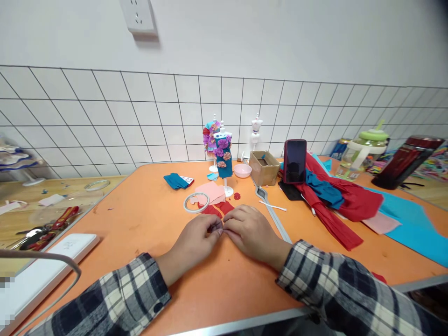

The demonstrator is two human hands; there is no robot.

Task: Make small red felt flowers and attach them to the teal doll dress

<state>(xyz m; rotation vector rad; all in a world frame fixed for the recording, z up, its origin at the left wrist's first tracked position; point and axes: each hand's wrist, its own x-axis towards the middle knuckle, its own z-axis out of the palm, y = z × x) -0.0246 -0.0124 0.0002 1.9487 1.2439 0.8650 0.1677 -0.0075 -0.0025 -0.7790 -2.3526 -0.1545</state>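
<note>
My left hand (199,234) and my right hand (252,232) meet fingertip to fingertip low over the orange table (217,289). Both are closed in a pinch, and whatever lies between the fingers is too small or too hidden to make out. Just beyond the fingertips lie red paper scraps (211,210), partly covered by the hands. A pink paper piece (210,189) and a roll of clear tape (196,202) lie behind them. Past these stands a small mannequin (224,154) in a blue wrap with purple and pink paper flowers. A small red paper flower (237,196) rests by its base.
Tweezers (272,212), a cotton swab (273,205), a pink bowl (242,171) and a cardboard box (264,168) lie right of centre. A phone (295,161) stands upright beside red crepe paper (357,196). Folded blue paper (175,181) lies left; a white power strip (49,275) borders the table.
</note>
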